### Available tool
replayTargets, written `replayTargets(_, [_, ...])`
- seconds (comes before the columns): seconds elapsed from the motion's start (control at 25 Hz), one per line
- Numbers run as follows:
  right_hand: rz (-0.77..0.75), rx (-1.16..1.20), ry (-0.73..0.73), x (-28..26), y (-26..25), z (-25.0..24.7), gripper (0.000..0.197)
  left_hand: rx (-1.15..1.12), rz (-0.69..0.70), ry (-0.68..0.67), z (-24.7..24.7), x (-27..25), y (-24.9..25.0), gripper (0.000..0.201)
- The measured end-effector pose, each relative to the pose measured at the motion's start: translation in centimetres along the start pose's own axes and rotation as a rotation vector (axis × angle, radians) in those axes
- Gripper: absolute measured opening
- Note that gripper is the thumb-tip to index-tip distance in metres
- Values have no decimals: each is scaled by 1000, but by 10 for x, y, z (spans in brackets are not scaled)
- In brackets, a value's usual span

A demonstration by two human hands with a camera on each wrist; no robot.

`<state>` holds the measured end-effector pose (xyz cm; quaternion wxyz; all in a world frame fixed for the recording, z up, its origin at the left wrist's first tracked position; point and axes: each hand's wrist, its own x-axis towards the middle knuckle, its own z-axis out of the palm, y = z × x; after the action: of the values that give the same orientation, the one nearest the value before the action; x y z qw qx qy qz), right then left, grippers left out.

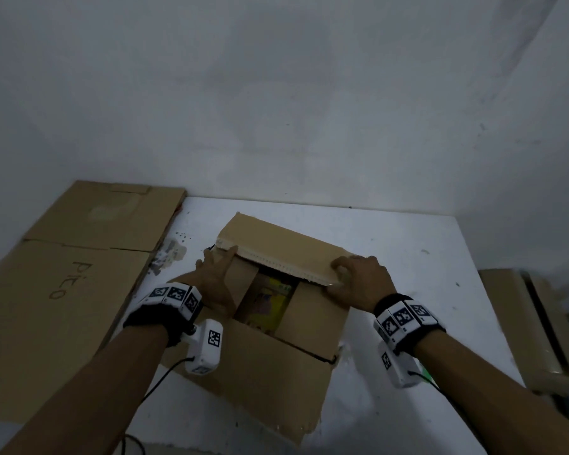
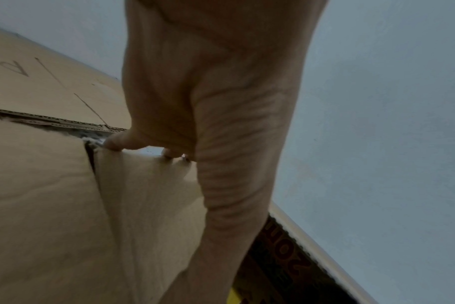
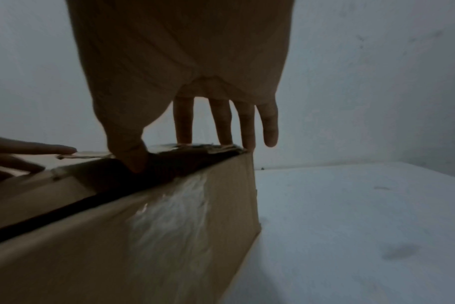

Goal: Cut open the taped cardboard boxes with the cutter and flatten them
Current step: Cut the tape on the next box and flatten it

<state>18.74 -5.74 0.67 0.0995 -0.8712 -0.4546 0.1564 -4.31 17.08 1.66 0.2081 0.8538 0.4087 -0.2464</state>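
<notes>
A brown cardboard box (image 1: 260, 362) stands on the white table (image 1: 424, 231) with its top open and its near flap folded out toward me. Something printed in yellow (image 1: 270, 303) lies inside. My right hand (image 1: 340, 274) pinches the right end of the raised far flap (image 1: 286, 251); in the right wrist view the thumb sits under the flap's edge and the fingers (image 3: 222, 123) lie over it. My left hand (image 1: 217, 257) is spread, its straight fingers touching the flap's left end. Clear tape shines on the box's side (image 3: 169, 226). No cutter is identifiable.
Flattened cardboard sheets (image 1: 79, 274) with handwriting lie along the table's left side. Another cardboard box (image 1: 532, 323) stands off the table's right edge. A pale wall rises right behind the table. A small green thing (image 1: 425, 372) peeks out under my right wrist.
</notes>
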Motion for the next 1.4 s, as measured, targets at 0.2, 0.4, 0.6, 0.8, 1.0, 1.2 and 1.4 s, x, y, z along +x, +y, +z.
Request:
replayTargets(0.2, [-23,264,8,18,19,-38,39,-177,7,132,-4,13,-5,169])
replayTargets(0.4, [154,553,188,48,25,-56,47,-153,-9,68,-9,17,-15,160])
replayTargets(0.6, [268,570,314,77,29,-52,51,-93,-95,117,10,21,-6,139])
replayTargets(0.8, [398,1076,123,82,37,-44,82,-69,-124,106,8,33,-3,135])
replayTargets(1.0, [354,1172,-102,88,52,-29,104,-66,-133,43,6,44,-5,141])
replayTargets(1.2, [593,824,41,100,53,-1,75,-48,-126,25,2,47,-7,140])
replayTargets(1.4, [505,395,174,99,42,2,51,-54,-197,22,1,50,-5,123])
